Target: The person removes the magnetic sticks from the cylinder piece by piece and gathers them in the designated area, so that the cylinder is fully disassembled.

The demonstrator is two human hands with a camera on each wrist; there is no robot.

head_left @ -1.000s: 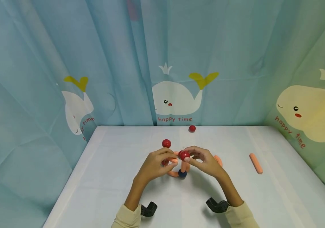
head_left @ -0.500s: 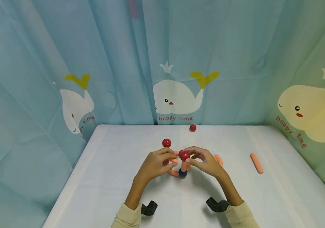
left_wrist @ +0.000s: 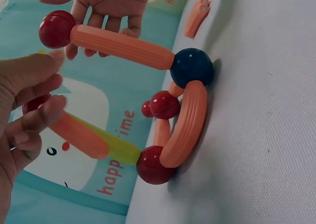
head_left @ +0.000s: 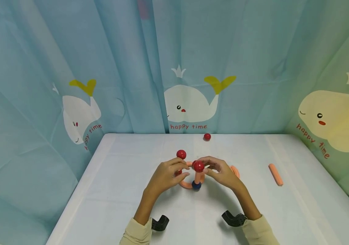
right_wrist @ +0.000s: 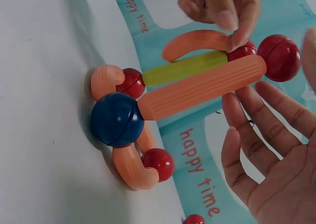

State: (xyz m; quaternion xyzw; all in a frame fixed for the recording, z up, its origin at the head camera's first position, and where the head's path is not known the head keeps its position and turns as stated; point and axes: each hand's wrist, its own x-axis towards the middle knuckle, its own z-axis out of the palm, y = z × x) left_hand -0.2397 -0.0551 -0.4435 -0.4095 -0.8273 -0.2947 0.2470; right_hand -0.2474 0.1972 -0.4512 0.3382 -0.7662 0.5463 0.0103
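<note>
Orange, yellow-green, red and blue magnetic sticks and balls form a structure on the table. An upright orange stick (right_wrist: 202, 88) rises from a blue ball (right_wrist: 117, 119) to a red ball (right_wrist: 278, 58). My right hand (head_left: 221, 172) is around that red ball with fingers spread; whether it touches is unclear. Beyond stands a yellow-green stick (right_wrist: 185, 68) topped by another red ball (right_wrist: 242, 51). A curved orange stick (left_wrist: 81, 135) slants down beside it. My left hand (head_left: 166, 176) is at this top, one fingertip against the curved stick's end, no pinch visible.
A loose straight orange stick (head_left: 275, 174) lies to the right, and a red ball (head_left: 207, 136) sits by the table's back edge. More curved orange pieces (head_left: 235, 171) lie behind my right hand. A whale-print curtain (head_left: 131, 68) hangs behind the table.
The curved orange stick, earlier between my left thumb and fingers, has swung down out of that gap. The red ball above my left hand shifted slightly right. My right thumb eased off its ball.
</note>
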